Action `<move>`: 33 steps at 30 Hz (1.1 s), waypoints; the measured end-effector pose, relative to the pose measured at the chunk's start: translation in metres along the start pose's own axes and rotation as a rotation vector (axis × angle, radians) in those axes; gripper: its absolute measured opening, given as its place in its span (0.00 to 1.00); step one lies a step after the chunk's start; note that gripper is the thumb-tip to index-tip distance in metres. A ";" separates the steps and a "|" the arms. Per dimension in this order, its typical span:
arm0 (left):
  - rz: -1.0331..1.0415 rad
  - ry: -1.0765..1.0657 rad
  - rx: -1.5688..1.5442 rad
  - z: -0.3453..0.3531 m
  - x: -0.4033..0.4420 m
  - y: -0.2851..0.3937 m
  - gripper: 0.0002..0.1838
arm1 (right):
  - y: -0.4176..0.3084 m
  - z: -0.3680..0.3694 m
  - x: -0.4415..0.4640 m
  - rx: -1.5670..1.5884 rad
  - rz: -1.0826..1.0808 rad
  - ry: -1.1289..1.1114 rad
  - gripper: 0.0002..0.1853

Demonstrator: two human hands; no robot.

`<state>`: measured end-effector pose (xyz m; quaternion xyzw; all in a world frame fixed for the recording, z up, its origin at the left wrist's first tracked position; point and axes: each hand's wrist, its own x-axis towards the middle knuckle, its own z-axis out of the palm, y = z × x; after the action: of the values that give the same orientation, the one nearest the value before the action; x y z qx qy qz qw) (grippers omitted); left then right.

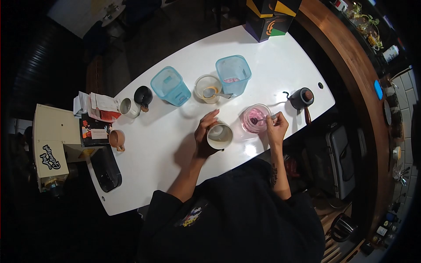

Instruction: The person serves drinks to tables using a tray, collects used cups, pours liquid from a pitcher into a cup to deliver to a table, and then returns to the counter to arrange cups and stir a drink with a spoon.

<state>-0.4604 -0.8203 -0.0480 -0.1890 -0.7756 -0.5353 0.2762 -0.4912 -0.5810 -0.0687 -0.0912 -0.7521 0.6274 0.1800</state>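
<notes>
My left hand (206, 133) is wrapped round a pale cup (220, 136), tilted so its mouth faces me; little shows inside. My right hand (276, 127) pinches the handle of a spoon (259, 119). The spoon's bowl dips into a clear plastic tub (244, 127) that holds something pink. Behind the cup stands another clear tub (200, 95) with a metal spoon (214, 93) lying in it. Beside that tub is a light-blue container (239, 85) with some pink contents at its bottom.
Another blue container (177, 94) stands left of the tubs. A gooseneck kettle (301, 99) is at the right. Cups, including a brown mug (116, 139), papers (103, 107) and a black tray (105, 168) line the left end. Dark boxes (268, 24) stand at the far edge.
</notes>
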 end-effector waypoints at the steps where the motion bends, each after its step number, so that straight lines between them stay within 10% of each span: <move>1: -0.132 0.034 -0.157 0.000 -0.002 0.002 0.29 | 0.004 0.000 -0.001 -0.009 0.000 -0.006 0.17; 8: -0.201 -0.019 0.007 -0.017 0.006 0.036 0.33 | -0.014 0.013 -0.009 0.218 0.063 0.054 0.16; 18: -0.540 -0.314 -0.711 -0.024 0.009 0.047 0.39 | -0.019 -0.003 -0.010 -0.078 0.027 -0.035 0.20; 33: -0.491 -1.029 -1.014 0.067 -0.069 0.105 0.34 | -0.019 -0.157 -0.248 -0.097 0.135 0.638 0.15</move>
<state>-0.3603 -0.7204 -0.0332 -0.3403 -0.4854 -0.7166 -0.3676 -0.2008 -0.5319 -0.0660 -0.3414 -0.6790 0.5411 0.3599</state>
